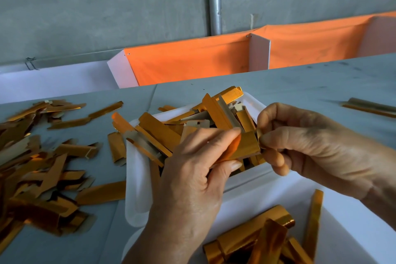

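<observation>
— Progress so far?
— My left hand [188,188] and right hand [317,148] both pinch one gold strip [248,146] above the white tray [137,178]. Folded pieces [246,240] lie in the near bin [353,221]; a big flat pile [32,167] waits, I judge.

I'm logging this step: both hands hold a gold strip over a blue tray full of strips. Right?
No: the head view shows the tray is white, not blue. The left hand and right hand do hold a gold strip over it.

Bright, even daylight; foil glints, edges bowed.
</observation>
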Tool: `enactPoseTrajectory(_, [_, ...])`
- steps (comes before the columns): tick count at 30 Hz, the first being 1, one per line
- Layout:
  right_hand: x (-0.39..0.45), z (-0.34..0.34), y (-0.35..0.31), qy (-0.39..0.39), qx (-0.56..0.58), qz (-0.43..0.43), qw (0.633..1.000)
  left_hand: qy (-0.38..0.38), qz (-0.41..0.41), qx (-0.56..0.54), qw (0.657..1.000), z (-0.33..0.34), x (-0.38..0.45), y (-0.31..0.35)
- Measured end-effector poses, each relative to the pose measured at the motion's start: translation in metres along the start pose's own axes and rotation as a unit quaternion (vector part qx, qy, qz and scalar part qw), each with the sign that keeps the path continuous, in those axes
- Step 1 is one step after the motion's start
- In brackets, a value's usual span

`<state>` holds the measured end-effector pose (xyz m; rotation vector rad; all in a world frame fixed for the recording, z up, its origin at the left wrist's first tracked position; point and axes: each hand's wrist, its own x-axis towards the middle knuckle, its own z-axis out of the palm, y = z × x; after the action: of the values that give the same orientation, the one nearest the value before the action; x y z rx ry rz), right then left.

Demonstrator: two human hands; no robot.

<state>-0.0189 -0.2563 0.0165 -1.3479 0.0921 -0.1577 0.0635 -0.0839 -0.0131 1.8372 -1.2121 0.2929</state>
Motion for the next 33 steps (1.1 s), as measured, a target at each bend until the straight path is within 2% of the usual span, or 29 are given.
enactPoseTrajectory(5, [0.0,0.002,0.002,0.017,-0.022,-0.004,1.0,0.001,0.027,0.053,0.998,-0.001,0.001,0.002])
enactPoseTrajectory(10, [-0.001,-0.002,0.0,-0.019,-0.085,-0.021,0.996,-0.011,0.043,0.067,0.997,0.0,0.001,0.003])
enactPoseTrajectory(17, [0.003,-0.014,0.003,-0.084,0.001,-0.015,0.996,-0.006,0.05,0.041,0.998,0.0,0.001,0.004])
enactPoseTrajectory(22, [0.006,-0.014,0.01,-0.093,0.064,-0.009,0.994,-0.022,0.048,0.009,0.999,-0.001,0.0,0.003])
enactPoseTrajectory(27, [0.008,-0.01,0.013,-0.122,0.109,-0.001,0.987,-0.024,0.022,-0.089,0.995,0.0,-0.001,0.003])
enactPoseTrajectory(30, [0.007,-0.006,0.012,-0.103,0.092,-0.027,0.99,-0.036,0.013,-0.094,0.995,0.0,-0.001,0.003])
enactPoseTrajectory(33, [0.006,-0.002,0.009,-0.037,0.034,-0.042,0.998,-0.011,0.039,-0.007,0.999,0.001,0.0,0.004])
